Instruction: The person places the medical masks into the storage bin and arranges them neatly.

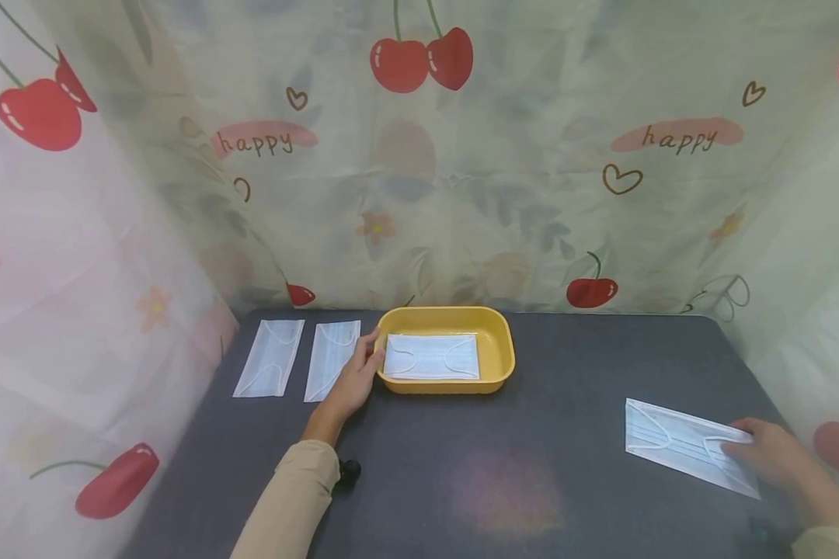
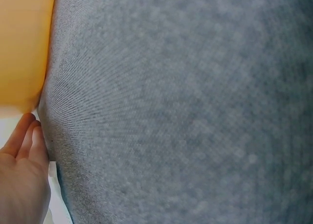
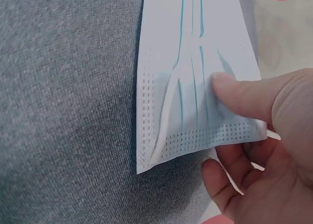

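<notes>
My right hand [image 1: 776,458] sits low at the near right of the desk [image 1: 531,481], pinching the near end of a face mask [image 1: 685,444]: in the right wrist view the thumb [image 3: 244,94] presses down on top of the pleated corner while the other fingers [image 3: 220,180] curl beneath it, lifting that edge slightly off the grey surface. The rest of the mask lies flat on the desk, stretching away from the hand towards the middle. My left arm, in a beige sleeve [image 1: 287,505], reaches forward across the desk, and my left hand [image 1: 353,380] rests with relaxed, nearly straight fingers against the left rim of the yellow tray [image 1: 499,341], holding nothing. The left wrist view shows those fingertips right at the tray's corner. Inside the tray lies another mask [image 1: 431,357], flat. Two more masks [image 1: 273,357] lie side by side on the desk just left of the left hand.
</notes>
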The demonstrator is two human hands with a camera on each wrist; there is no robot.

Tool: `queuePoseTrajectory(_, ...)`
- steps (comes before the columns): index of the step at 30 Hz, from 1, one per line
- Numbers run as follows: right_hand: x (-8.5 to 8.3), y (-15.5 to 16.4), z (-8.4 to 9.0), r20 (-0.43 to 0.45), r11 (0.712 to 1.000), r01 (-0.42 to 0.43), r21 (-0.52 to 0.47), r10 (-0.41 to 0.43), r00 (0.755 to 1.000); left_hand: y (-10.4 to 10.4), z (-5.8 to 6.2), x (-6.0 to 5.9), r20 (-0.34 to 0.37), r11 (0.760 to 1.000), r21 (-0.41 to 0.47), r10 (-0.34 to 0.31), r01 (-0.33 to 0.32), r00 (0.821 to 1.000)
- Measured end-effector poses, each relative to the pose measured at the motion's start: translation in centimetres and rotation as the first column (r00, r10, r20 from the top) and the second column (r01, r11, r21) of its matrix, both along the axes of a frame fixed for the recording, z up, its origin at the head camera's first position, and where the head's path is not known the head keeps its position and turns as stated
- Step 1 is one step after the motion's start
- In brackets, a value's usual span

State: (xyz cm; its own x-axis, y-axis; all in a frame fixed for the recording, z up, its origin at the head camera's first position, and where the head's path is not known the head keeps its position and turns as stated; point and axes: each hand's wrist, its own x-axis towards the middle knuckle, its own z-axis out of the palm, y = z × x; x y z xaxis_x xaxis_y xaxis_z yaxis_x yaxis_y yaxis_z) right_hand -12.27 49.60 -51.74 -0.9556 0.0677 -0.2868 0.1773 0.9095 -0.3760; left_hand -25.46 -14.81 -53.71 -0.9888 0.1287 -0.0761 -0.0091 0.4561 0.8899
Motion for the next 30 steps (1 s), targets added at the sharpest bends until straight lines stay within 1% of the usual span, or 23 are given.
queuePoseTrajectory(2,-0.1,-0.1,0.1,-0.044,1.0,-0.021,0.013,0.021,0.999,0.0,0.0,0.1,0.004,1.0,-0.005,0.002,-0.002,1.0)
queuePoseTrajectory(9,-0.2,-1.0,0.4,-0.156,0.999,-0.039,0.001,0.039,0.987,-0.1,-0.1,0.0,0.004,1.0,-0.009,-0.002,0.002,1.0)
queuePoseTrajectory(12,-0.3,-1.5,0.6,-0.181,0.999,-0.042,-0.012,0.039,0.983,-0.1,-0.1,0.0,0.006,1.0,-0.004,-0.002,0.002,1.0)
queuePoseTrajectory(15,-0.4,-1.9,0.8,-0.172,0.999,-0.033,-0.031,0.027,0.985,-0.1,0.0,0.0,0.01,1.0,-0.004,-0.002,0.002,1.0)
queuePoseTrajectory(17,-0.5,-2.1,0.9,-0.135,0.998,-0.01,-0.055,0.003,0.991,-0.1,0.0,0.0,0.011,1.0,-0.004,-0.005,0.005,1.0)
queuePoseTrajectory(19,-0.6,-2.2,0.8,-0.097,0.994,0.029,-0.107,-0.04,0.995,-0.1,-0.1,0.0,0.011,1.0,-0.004,-0.007,0.007,1.0)
queuePoseTrajectory(22,-0.7,-2.4,0.8,-0.045,0.976,0.078,-0.202,-0.089,0.995,-0.1,-0.1,0.0,0.01,1.0,-0.005,-0.006,0.006,1.0)
queuePoseTrajectory(25,-0.7,-2.8,1.0,-0.004,0.963,0.093,-0.254,-0.097,0.995,-0.1,-0.1,-0.1,0.003,1.0,-0.004,-0.009,0.009,1.0)
queuePoseTrajectory(30,-0.7,-2.9,1.3,0.007,0.965,0.066,-0.253,-0.066,0.998,-0.1,-0.1,-0.2,0.0,1.0,-0.001,-0.005,0.005,1.0)
